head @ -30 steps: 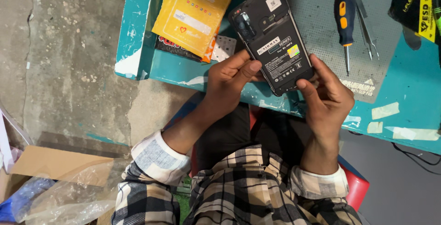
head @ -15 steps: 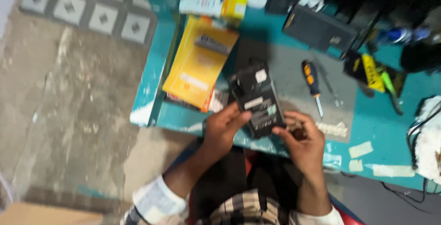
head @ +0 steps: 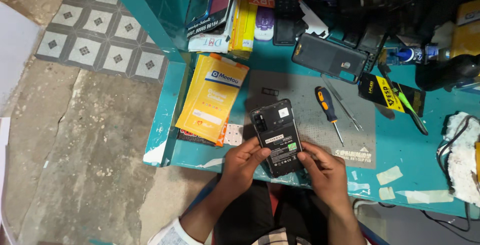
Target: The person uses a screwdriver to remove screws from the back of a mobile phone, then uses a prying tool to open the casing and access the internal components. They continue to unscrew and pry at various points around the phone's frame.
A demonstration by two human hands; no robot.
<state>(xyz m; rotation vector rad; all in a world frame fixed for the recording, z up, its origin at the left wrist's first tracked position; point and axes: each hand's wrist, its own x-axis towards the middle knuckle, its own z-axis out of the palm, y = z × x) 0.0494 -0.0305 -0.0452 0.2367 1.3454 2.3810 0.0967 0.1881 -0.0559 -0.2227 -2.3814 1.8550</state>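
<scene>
Your left hand (head: pixel 245 161) and right hand (head: pixel 324 167) clamp the opened phone (head: pixel 278 137) at the surface's (head: pixel 400 145) front edge; a yellow packet (head: pixel 212 97) lies near its left edge.

Head camera, looking down, workbench (head: pixel 400 145) near

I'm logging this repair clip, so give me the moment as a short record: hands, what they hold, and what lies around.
left hand: grips the opened phone at its left edge
right hand: fingers at the phone's lower right corner
phone: back cover off, lying on the grey mat at the bench's near edge
screwdriver: on the mat, right of the phone, untouched
tweezers: beside the screwdriver
back cover: dark, farther back on the bench
yellow packet: left of the mat
</scene>
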